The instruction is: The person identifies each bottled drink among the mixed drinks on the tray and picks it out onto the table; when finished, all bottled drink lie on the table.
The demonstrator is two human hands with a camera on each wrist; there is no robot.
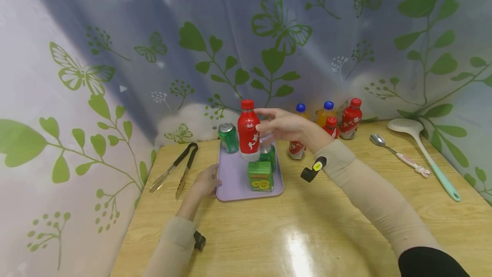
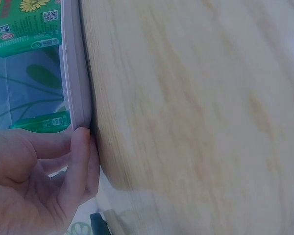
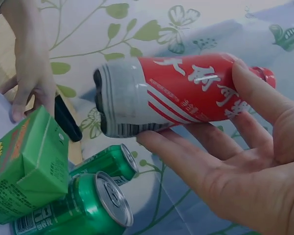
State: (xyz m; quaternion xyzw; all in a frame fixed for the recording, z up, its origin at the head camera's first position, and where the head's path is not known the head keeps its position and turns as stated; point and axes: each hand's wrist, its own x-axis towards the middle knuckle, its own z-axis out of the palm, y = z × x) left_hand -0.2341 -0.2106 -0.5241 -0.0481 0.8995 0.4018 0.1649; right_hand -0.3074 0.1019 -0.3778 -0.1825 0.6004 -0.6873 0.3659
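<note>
My right hand [image 1: 284, 125] holds a red drink bottle [image 1: 249, 134] with a white lower part, thumb on one side and fingers on the other. In the right wrist view the bottle's base [image 3: 120, 98] hangs free, above the cans. My left hand [image 1: 207, 181] pinches the left rim of a light purple tray [image 1: 232, 183]; the left wrist view shows the fingertips at that rim [image 2: 77, 88]. On the tray are a green drink carton [image 1: 260, 176] with yellow flowers, a green can [image 1: 228, 137] at the back left, and another green can [image 1: 268, 157] partly hidden behind the carton.
Black-handled tongs [image 1: 186, 163] lie left of the tray. Right of it stand several bottles, among them a red one [image 1: 351, 119] and a blue-capped orange one [image 1: 326, 114], partly hidden by my right arm. Farther right lie a spoon [image 1: 397, 153] and a slotted ladle [image 1: 426, 153]. A patterned curtain [image 1: 238, 33] hangs behind.
</note>
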